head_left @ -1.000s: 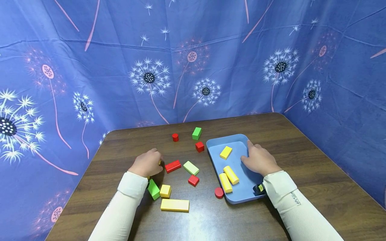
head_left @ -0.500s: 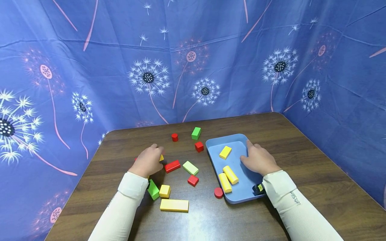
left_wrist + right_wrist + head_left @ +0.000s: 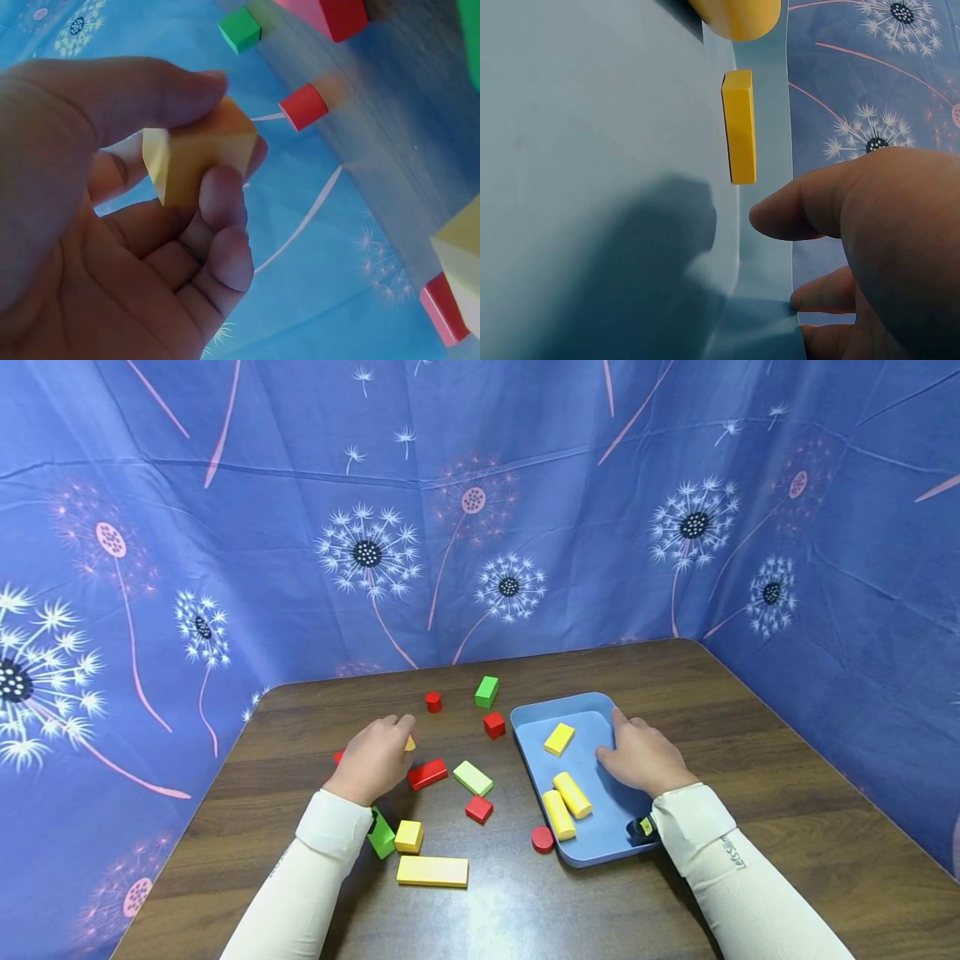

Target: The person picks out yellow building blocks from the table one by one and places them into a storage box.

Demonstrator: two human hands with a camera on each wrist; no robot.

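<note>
My left hand (image 3: 371, 762) pinches a small yellow block (image 3: 176, 169) between thumb and fingertips, above the left part of the table. Only a corner of that block shows past the fingers in the head view. Close to this hand lie a long red block (image 3: 428, 774) and a green block (image 3: 381, 835). My right hand (image 3: 647, 757) is at the right side of a blue tray (image 3: 622, 847), thumb over the inside and fingers at the rim. Inside the tray are a flat yellow block (image 3: 559, 739) and two yellow cylinders (image 3: 572, 795).
A yellow cube (image 3: 408, 837) and a long yellow block (image 3: 432, 872) lie near the front. Between them and the tray are a pale green block (image 3: 473, 778), a red block (image 3: 479, 809) and a red disc (image 3: 542, 839). Farther back stand a red cylinder (image 3: 433, 702), red cube (image 3: 494, 725) and green block (image 3: 487, 692).
My left hand has risen slightly and moved a little away from me with the yellow block, uncovering a red piece to its left. My right hand and the tray stay put.
</note>
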